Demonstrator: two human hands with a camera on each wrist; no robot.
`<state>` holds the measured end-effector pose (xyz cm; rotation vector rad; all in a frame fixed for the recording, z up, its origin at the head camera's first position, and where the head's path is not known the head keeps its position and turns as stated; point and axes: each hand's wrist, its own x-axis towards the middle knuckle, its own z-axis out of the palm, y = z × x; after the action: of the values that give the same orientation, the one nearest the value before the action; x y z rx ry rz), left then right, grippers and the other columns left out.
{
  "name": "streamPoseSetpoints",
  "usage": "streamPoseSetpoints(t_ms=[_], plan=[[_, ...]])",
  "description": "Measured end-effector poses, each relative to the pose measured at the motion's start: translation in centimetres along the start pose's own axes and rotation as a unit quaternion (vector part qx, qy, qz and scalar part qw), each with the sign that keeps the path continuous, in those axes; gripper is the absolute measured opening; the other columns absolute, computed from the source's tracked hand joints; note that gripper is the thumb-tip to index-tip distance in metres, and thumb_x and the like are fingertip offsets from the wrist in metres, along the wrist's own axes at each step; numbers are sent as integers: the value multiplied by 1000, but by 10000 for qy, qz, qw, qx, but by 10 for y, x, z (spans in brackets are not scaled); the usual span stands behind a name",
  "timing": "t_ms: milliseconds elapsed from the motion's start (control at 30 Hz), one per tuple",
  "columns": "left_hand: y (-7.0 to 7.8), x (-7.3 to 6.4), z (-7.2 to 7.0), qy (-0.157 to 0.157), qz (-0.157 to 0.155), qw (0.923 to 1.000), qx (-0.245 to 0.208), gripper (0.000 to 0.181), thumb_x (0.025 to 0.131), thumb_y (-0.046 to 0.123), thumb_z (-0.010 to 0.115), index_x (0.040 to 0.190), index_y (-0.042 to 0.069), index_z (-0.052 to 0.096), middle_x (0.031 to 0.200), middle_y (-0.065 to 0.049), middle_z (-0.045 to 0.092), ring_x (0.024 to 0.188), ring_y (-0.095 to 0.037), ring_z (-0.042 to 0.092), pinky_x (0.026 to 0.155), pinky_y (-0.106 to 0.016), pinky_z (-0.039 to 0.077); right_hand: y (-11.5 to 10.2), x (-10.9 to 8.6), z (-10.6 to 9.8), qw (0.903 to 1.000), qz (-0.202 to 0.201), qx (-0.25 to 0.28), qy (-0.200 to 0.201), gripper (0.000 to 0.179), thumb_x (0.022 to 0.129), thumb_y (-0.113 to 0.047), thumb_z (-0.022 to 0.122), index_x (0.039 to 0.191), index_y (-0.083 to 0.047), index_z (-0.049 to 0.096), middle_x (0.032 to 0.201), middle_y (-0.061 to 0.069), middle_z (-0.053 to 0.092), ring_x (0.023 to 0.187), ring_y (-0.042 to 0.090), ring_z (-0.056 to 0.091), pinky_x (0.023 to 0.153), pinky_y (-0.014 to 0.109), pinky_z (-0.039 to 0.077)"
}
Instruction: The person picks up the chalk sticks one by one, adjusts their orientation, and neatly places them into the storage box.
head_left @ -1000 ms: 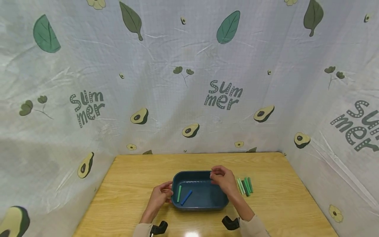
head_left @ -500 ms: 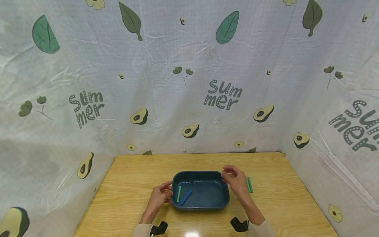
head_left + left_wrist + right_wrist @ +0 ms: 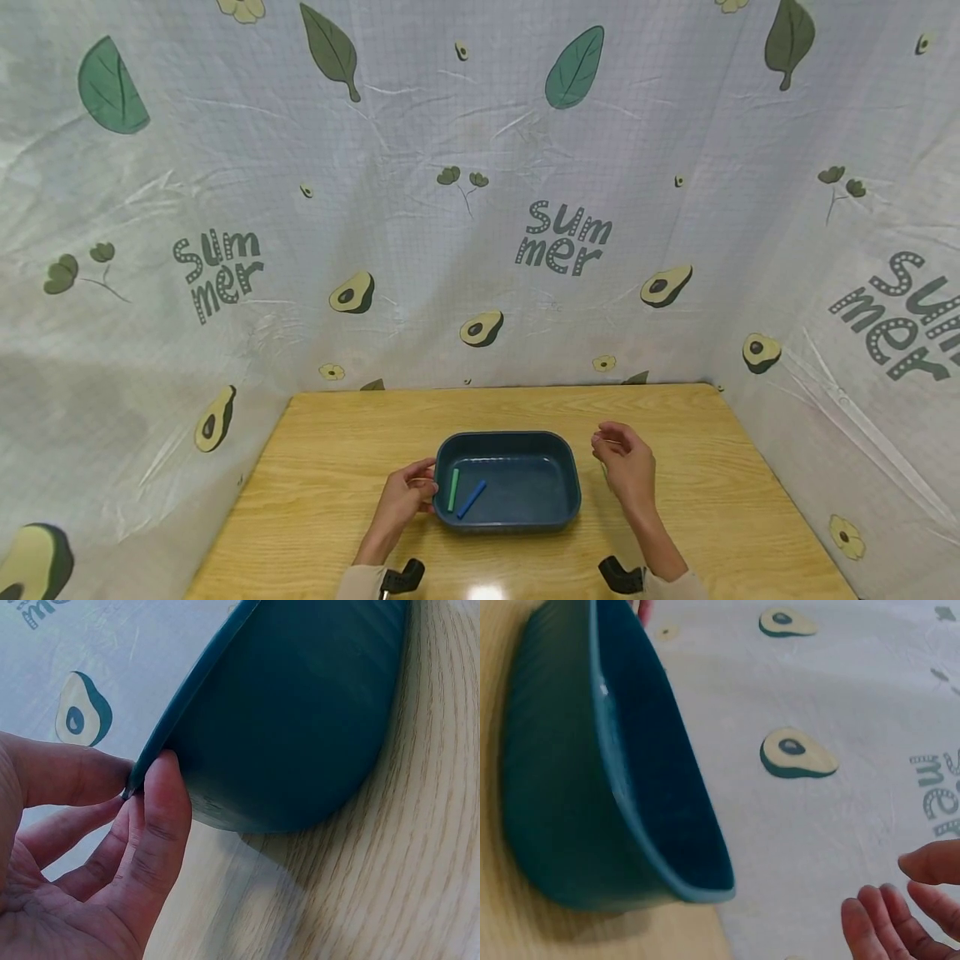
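Note:
A dark blue-green rectangular basin stands on the table. Inside its left end lie a green stick and a blue stick, like chalk or crayons. My left hand pinches the basin's left rim, thumb on one side and fingers on the other, as the left wrist view shows. To the right of the basin, my right hand hovers with fingers loosely bent, holding nothing; the right wrist view shows a gap between thumb and fingertips. A sliver of a pale green stick shows beside it; the hand hides the other sticks.
The wooden table extends around the basin. A white sheet printed with avocados and leaves hangs behind the table and along both sides.
My right hand has moved right, from over the basin's right end to over the row of green sticks, covering most of them. My left hand and the basin have stayed put.

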<state>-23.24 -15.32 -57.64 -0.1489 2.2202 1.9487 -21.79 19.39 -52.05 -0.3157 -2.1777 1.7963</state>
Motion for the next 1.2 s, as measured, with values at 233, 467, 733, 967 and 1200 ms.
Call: streamPoseSetpoints(t_ms=[233,467,733,967,1200], plan=[[1,-1,0,17,32,10000,26,48,88,-4,60,136,-3,54,115,-20,55,84,-16,58,66,-39,59,14,-3,-9,9976,-77,-361,585,24,93,-17,66,115,-7,65,110,16,67,83,-3,64,71,13,54],[1,-1,0,7,66,10000,62,48,88,-3,60,136,-3,53,116,-21,56,85,-16,58,66,-40,59,30,0,-16,9892,-148,-845,1189,21,92,-16,67,112,-8,67,106,13,70,79,-9,59,68,5,46],[7,-2,1,22,46,9999,93,48,89,-4,58,136,-5,52,117,-23,55,84,-16,58,68,-43,59,43,3,-23,9827,-259,-866,1615,22,90,-13,69,111,-6,67,104,16,71,77,-10,57,64,3,44],[-1,3,0,66,27,9999,89,48,89,-3,60,136,-3,54,116,-21,56,84,-16,58,67,-42,59,59,4,-24,9763,-238,-1001,1905,23,89,-10,69,110,-1,67,102,18,71,74,-12,53,63,1,41],[-1,2,2,50,27,10000,37,49,88,-2,61,136,-3,54,116,-21,56,84,-16,58,65,-39,59,76,5,-26,9709,72,-1154,2095,24,87,-10,70,109,-1,68,103,20,72,70,-17,48,61,1,38]])
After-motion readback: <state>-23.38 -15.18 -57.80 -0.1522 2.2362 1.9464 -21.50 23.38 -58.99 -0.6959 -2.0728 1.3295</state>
